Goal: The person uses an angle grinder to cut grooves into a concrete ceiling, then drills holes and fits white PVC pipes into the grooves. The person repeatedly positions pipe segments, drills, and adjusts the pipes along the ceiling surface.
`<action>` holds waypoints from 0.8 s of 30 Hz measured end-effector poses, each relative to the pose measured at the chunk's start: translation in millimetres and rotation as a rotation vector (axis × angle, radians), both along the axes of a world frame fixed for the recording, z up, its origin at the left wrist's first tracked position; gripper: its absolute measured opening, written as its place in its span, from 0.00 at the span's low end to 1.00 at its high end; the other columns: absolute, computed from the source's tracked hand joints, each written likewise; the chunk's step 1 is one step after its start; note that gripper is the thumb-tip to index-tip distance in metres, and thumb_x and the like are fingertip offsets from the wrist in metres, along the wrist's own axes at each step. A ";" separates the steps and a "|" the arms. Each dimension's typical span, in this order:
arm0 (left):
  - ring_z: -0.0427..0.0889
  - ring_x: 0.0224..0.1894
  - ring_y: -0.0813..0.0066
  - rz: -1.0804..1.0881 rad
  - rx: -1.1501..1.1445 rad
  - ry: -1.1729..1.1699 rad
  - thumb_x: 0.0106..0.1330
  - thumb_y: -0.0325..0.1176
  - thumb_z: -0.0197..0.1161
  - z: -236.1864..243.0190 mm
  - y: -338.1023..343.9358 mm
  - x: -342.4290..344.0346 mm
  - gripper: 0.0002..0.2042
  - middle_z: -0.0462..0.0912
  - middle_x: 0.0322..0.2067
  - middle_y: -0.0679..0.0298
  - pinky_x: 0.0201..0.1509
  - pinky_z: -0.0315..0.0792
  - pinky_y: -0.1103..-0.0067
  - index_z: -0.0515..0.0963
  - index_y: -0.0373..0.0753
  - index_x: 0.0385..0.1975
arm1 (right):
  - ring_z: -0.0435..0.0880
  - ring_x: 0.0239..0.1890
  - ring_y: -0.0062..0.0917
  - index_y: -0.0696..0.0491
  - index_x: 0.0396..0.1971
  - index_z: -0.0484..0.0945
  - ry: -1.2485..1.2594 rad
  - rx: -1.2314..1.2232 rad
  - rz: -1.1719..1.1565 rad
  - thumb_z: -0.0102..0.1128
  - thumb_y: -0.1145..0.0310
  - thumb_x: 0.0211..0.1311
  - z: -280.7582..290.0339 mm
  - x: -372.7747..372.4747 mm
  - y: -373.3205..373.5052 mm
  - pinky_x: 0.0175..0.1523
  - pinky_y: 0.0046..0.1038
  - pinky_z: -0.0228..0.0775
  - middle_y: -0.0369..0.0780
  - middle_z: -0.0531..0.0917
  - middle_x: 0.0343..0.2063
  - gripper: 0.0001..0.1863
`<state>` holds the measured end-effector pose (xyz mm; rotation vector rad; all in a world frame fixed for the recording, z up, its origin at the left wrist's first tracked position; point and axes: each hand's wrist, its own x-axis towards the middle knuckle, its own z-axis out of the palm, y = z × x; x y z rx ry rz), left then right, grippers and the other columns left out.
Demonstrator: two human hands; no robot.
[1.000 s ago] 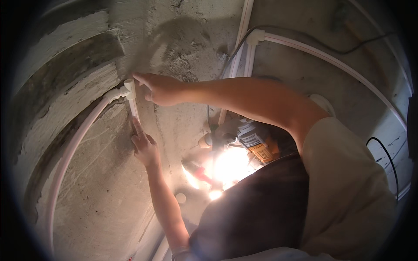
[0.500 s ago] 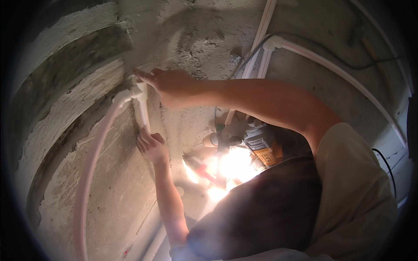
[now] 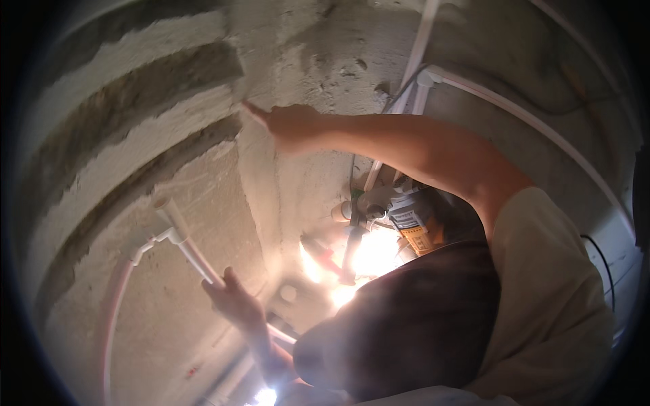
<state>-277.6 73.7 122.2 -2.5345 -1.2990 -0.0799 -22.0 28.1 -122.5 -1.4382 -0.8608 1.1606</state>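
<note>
My left hand [image 3: 233,298] is shut on the straight white pipe [image 3: 200,260] at lower left. This pipe carries a white branched fitting [image 3: 174,233], which joins a pinkish curved pipe [image 3: 116,298] through an elbow [image 3: 142,249]. My right hand [image 3: 291,128] holds nothing; its index finger is stretched out to the plastered wall [image 3: 261,189] near the ends of the cut grooves [image 3: 142,81], the other fingers partly curled.
A grey and orange power tool [image 3: 416,233], a red-handled item [image 3: 328,264] and a glaring light [image 3: 376,250] are low at centre right, beside my dark-clothed body. Pipes [image 3: 514,108] and a dark cable [image 3: 599,257] run along the surfaces on the right.
My left hand has lowered the pipe and fitting away from the wall corner toward the lower left. My right hand stays raised, now a little higher and farther right, apart from the fitting.
</note>
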 end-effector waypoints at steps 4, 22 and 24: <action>0.74 0.29 0.51 0.265 0.016 -0.044 0.75 0.40 0.61 46.7 -27.2 -53.7 0.19 0.74 0.27 0.47 0.36 0.70 0.59 0.71 0.27 0.49 | 0.88 0.38 0.44 0.46 0.83 0.38 -0.192 0.055 -0.030 0.54 0.78 0.55 -19.2 -4.1 22.2 0.41 0.42 0.79 0.62 0.82 0.54 0.56; 0.85 0.26 0.50 0.858 -0.162 -0.084 0.77 0.38 0.60 0.1 -41.2 -289.6 0.13 0.82 0.25 0.47 0.29 0.74 0.61 0.75 0.31 0.41 | 0.73 0.36 0.20 0.38 0.84 0.44 -0.208 -0.108 0.027 0.59 0.80 0.57 -11.3 -2.5 29.7 0.44 0.25 0.71 0.41 0.78 0.52 0.55; 0.85 0.26 0.48 0.822 -0.105 -0.100 0.78 0.39 0.59 -0.7 -31.4 -308.6 0.14 0.83 0.26 0.46 0.29 0.74 0.60 0.73 0.32 0.38 | 0.72 0.35 0.19 0.39 0.84 0.43 -0.196 -0.126 0.030 0.58 0.80 0.57 -10.9 -3.5 31.4 0.44 0.23 0.70 0.42 0.78 0.53 0.55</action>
